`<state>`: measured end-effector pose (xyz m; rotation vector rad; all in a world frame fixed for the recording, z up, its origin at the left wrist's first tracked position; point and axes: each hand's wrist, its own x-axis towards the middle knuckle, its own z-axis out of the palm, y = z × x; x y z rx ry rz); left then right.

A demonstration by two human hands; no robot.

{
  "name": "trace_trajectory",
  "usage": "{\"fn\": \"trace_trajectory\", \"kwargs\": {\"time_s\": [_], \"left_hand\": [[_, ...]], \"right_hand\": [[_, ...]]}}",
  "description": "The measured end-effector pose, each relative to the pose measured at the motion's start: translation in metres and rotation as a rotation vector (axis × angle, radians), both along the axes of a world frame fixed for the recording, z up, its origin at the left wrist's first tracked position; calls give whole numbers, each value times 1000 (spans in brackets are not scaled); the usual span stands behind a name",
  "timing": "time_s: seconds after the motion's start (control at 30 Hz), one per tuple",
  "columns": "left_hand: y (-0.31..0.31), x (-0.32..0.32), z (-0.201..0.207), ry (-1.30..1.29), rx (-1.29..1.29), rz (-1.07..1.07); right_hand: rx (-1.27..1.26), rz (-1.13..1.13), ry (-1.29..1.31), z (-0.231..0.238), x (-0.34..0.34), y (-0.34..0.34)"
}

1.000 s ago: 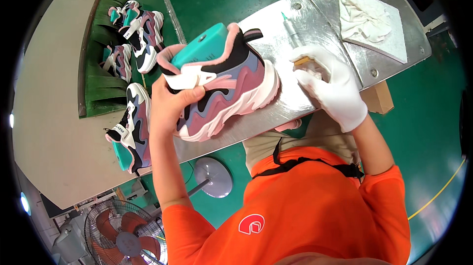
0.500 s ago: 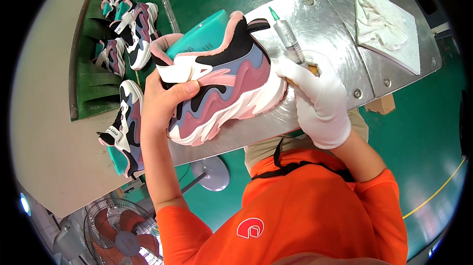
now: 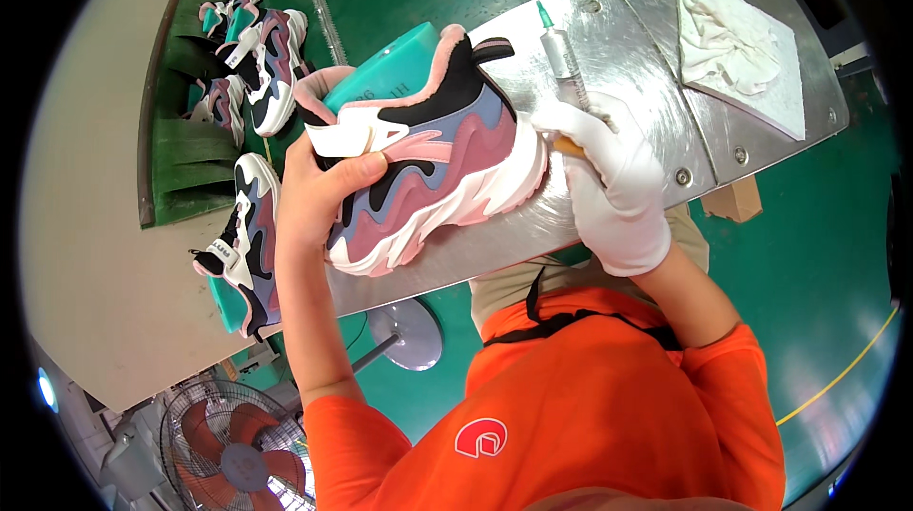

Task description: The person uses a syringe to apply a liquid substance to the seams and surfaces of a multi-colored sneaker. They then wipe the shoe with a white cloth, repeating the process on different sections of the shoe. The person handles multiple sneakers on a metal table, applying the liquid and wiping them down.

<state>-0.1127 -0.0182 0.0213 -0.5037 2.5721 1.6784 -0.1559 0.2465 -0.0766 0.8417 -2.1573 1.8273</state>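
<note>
A sneaker in pink, mauve, blue-grey, black and white is tilted over the metal tabletop, its thick white sole toward me. A teal shoe last fills its opening. My bare left hand grips the front of the sneaker, thumb pressed on the side below the white strap. Beside the heel, my white-gloved right hand is closed around a clear syringe. Its green tip points up and away from me. A small yellowish-brown piece shows between the gloved fingers; I cannot tell what it is.
Several similar sneakers lie on a green flapped band at the left, and another sneaker rests nearer. A crumpled white cloth lies on a white pad at the right of the metal table. A fan stands lower left.
My right hand has turned slightly, bringing the syringe a little more upright and its tip to the right. The gap between syringe and heel is slightly wider. My left hand keeps its grip.
</note>
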Motion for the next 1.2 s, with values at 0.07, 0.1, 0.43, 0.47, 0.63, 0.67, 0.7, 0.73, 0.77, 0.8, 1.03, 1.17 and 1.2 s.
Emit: {"fn": "trace_trajectory", "kwargs": {"time_s": [0.07, 0.1, 0.43, 0.47, 0.63, 0.67, 0.7, 0.73, 0.77, 0.8, 1.03, 1.17, 1.2], "left_hand": [[2, 0, 1, -11, 57, 3], [3, 1, 1, -16, 86, 8], [10, 10, 0, 71, 56, -28], [19, 12, 5, 112, 26, -20], [46, 31, 7, 170, -48, 82], [49, 33, 7, 152, -89, 95], [57, 33, 7, 158, -76, 113], [60, 34, 3, 171, -70, 135], [61, 36, -2, 184, -64, 158], [62, 41, -3, 80, -77, 222], [67, 56, -16, 134, -225, 213], [69, 60, -18, 164, -244, 226], [69, 59, -18, 165, -238, 232]], "right_hand": [[37, -44, 61, -1, 0, -3], [76, -55, 84, -1, 1, -4], [-54, -91, -169, -3, -8, 12], [-132, -85, -301, 3, -8, 20], [-191, 42, -673, 42, -8, 86], [-103, -9, -638, 41, -9, 99], [-15, -63, -604, 39, -10, 108], [20, -130, -673, 43, -12, 112], [28, -141, -610, 39, -9, 114], [32, -146, -551, 33, -3, 115], [-779, 582, -937, 24, 29, 105], [-854, 817, -843, 7, 29, 87], [-846, 839, -814, 5, 28, 85]]}}
